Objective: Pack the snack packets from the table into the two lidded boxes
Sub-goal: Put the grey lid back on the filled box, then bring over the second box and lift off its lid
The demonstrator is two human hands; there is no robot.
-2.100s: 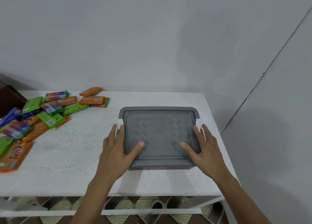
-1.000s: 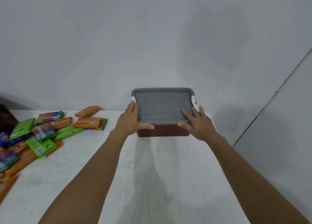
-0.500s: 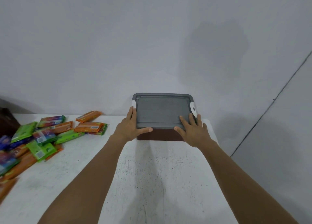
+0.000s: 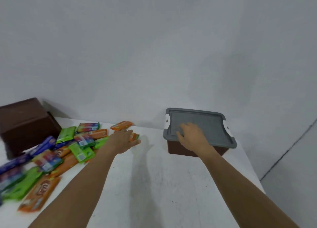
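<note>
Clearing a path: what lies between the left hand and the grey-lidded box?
Only bare, shadowed tabletop lies between the left hand and the grey-lidded box, in the head view.

Right hand (image 4: 192,139) on box lid (image 4: 207,123), left hand (image 4: 122,140) over packets (image 4: 82,142).

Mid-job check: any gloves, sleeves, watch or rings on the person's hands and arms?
No. The left hand and right hand are bare, no gloves. Left forearm and right forearm are bare to the frame edge, no sleeves showing. No watch, bracelet or ring is visible, though blur could hide a thin ring.
</note>
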